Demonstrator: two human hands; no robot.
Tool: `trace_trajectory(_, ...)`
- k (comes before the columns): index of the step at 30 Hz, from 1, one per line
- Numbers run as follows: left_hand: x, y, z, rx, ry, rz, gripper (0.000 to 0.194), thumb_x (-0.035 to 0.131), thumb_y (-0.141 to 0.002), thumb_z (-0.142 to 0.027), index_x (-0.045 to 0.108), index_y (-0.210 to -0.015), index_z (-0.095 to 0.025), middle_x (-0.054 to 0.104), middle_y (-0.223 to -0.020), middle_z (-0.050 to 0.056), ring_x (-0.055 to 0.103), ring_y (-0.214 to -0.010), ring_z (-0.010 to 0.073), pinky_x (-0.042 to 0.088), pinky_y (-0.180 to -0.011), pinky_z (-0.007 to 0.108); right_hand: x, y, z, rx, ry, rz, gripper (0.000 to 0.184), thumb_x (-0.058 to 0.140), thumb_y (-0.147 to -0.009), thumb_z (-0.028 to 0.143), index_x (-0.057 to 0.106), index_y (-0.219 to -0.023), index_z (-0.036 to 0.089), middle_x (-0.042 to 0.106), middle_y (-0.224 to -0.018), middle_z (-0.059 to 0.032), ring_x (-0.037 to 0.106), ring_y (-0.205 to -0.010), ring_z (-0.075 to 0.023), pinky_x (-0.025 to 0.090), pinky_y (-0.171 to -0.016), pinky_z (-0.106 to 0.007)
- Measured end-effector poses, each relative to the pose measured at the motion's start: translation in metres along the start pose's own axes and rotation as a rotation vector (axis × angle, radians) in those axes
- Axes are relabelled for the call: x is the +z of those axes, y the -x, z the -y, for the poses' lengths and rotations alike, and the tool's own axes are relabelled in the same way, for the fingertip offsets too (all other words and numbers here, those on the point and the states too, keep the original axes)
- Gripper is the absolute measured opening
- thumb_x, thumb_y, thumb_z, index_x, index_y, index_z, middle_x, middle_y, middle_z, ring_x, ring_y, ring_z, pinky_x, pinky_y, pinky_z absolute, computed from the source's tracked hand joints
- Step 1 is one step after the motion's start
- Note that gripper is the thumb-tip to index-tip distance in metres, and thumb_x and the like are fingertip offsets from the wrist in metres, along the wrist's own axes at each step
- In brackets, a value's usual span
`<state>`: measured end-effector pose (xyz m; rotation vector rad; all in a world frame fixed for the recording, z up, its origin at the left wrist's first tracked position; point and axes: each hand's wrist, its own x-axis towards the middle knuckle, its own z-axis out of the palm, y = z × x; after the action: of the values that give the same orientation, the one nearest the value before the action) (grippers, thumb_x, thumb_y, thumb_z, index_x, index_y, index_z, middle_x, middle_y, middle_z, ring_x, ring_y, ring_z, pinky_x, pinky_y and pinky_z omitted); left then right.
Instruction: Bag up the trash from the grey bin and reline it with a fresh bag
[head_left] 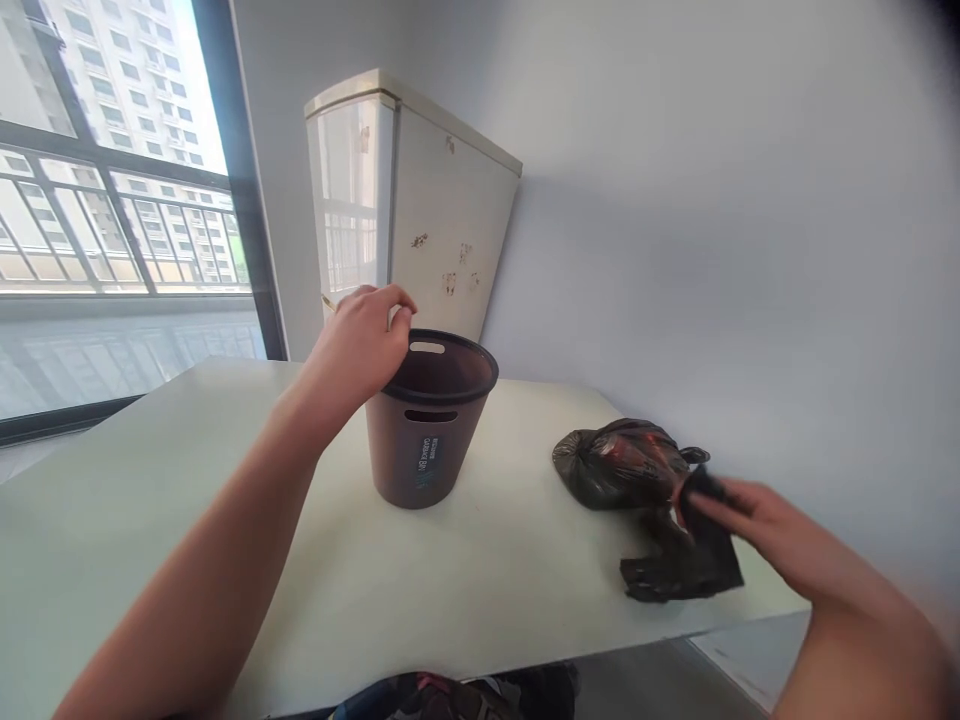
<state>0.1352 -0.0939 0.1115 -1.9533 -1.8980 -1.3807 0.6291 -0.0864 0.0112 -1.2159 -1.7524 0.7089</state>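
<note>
My left hand (371, 335) is at the left rim of a brown garbage bin (405, 460), its fingers curled and thumb and forefinger close together. Whatever they grip, if anything, is hidden; the hand covers part of the rim. The bin stands upright, with a black rim, slot handles and a label on its front. To the right, my right hand (757, 515) is closed on a loose black plastic bag (694, 570), which hangs down, slightly blurred. Just beyond it, a full black plastic bag (619, 465) lies on the table, with something reddish showing through.
The pale table (450, 590) spans the view, its front edge close to me. Behind the bin stands a white refrigerator (450, 220) with worn patches. A grey-white wall (675, 250) rises at the right, and a dark-framed window (240, 180) is on the left.
</note>
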Motion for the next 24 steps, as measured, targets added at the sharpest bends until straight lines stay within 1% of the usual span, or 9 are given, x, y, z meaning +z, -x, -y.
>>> trace_trajectory(1, -0.006, 0.005, -0.009, 0.060, 0.085, -0.006, 0.031, 0.047, -0.101, -0.034, 0.075, -0.107, -0.023, 0.073, -0.116, 0.009, 0.066, -0.113, 0.0327, 0.051, -0.098, 0.044, 0.012, -0.007, 0.024, 0.082, 0.017, 0.004, 0.023, 0.082, -0.082, 0.055, 0.078, -0.076, 0.033, 0.071, -0.079, -0.0188, 0.071, -0.071, -0.0305, 0.058, -0.060, -0.043)
trace_trajectory(2, -0.011, 0.011, -0.018, 0.118, 0.184, 0.019, 0.032, 0.046, -0.103, -0.036, 0.076, -0.105, -0.023, 0.074, -0.110, 0.008, 0.068, -0.108, 0.0301, 0.053, -0.096, 0.042, 0.026, -0.014, 0.048, 0.073, -0.035, -0.094, 0.023, 0.078, -0.086, 0.055, 0.079, -0.082, 0.033, 0.072, -0.084, -0.0180, 0.072, -0.077, -0.0295, 0.060, -0.068, -0.042)
trace_trajectory(4, -0.019, 0.024, -0.037, 0.230, 0.408, 0.142, 0.034, 0.048, -0.105, -0.043, 0.074, -0.113, -0.024, 0.075, -0.109, 0.007, 0.071, -0.104, 0.0264, 0.055, -0.092, 0.038, 0.057, -0.030, 0.095, 0.028, -0.204, -0.167, 0.023, 0.080, -0.086, 0.054, 0.078, -0.088, 0.031, 0.073, -0.090, -0.0138, 0.072, -0.078, -0.0272, 0.062, -0.072, -0.042)
trace_trajectory(8, -0.017, 0.044, -0.059, 0.321, 0.649, 0.270, 0.046, 0.072, -0.094, -0.050, 0.066, -0.132, -0.026, 0.074, -0.122, 0.010, 0.069, -0.114, 0.0271, 0.056, -0.095, 0.038, 0.114, -0.060, 0.164, -0.136, -0.295, -0.232, 0.029, 0.087, -0.079, 0.052, 0.078, -0.087, 0.026, 0.071, -0.084, -0.0058, 0.067, -0.067, -0.0199, 0.055, -0.053, -0.031)
trace_trajectory(11, -0.004, 0.050, -0.062, 0.309, 0.673, 0.349, 0.041, 0.080, -0.089, -0.045, 0.069, -0.123, -0.025, 0.078, -0.105, 0.008, 0.071, -0.102, 0.0253, 0.056, -0.095, 0.041, 0.143, -0.075, 0.196, -0.299, -0.326, -0.198, 0.030, 0.088, -0.078, 0.052, 0.078, -0.086, 0.024, 0.065, -0.073, -0.0018, 0.060, -0.061, -0.0160, 0.050, -0.049, -0.028)
trace_trajectory(13, 0.003, 0.051, -0.063, 0.298, 0.707, 0.424, 0.025, 0.076, -0.092, -0.043, 0.073, -0.108, -0.024, 0.077, -0.088, 0.005, 0.071, -0.086, 0.0216, 0.057, -0.087, 0.039, 0.156, -0.080, 0.212, -0.377, -0.345, -0.135, 0.033, 0.087, -0.078, 0.055, 0.078, -0.083, 0.023, 0.062, -0.069, -0.0015, 0.058, -0.059, -0.0152, 0.047, -0.047, -0.027)
trace_trajectory(15, 0.007, 0.050, -0.064, 0.294, 0.757, 0.444, 0.020, 0.073, -0.094, -0.042, 0.072, -0.097, -0.022, 0.074, -0.084, 0.004, 0.068, -0.079, 0.0192, 0.056, -0.080, 0.036, 0.165, -0.082, 0.222, -0.404, -0.355, -0.083, 0.038, 0.083, -0.081, 0.060, 0.077, -0.083, 0.022, 0.061, -0.067, -0.0017, 0.057, -0.057, -0.0147, 0.045, -0.046, -0.028)
trace_trajectory(20, 0.001, 0.043, -0.059, 0.284, 0.752, 0.250, 0.028, 0.066, -0.099, -0.041, 0.062, -0.081, -0.021, 0.063, -0.083, 0.002, 0.059, -0.076, 0.0148, 0.051, -0.072, 0.030, 0.171, -0.083, 0.221, -0.355, -0.483, 0.043, 0.038, 0.082, -0.083, 0.057, 0.078, -0.096, 0.022, 0.069, -0.078, -0.0030, 0.066, -0.068, -0.0184, 0.055, -0.059, -0.031)
trace_trajectory(24, -0.014, 0.033, -0.046, 0.198, 0.788, 0.241, 0.029, 0.061, -0.102, -0.046, 0.059, -0.086, -0.022, 0.051, -0.065, -0.003, 0.047, -0.058, 0.0111, 0.037, -0.054, 0.025, 0.157, -0.085, 0.209, -0.348, -0.523, 0.100, 0.033, 0.089, -0.076, 0.044, 0.080, -0.102, 0.025, 0.077, -0.098, -0.0060, 0.073, -0.090, -0.0246, 0.062, -0.079, -0.039)
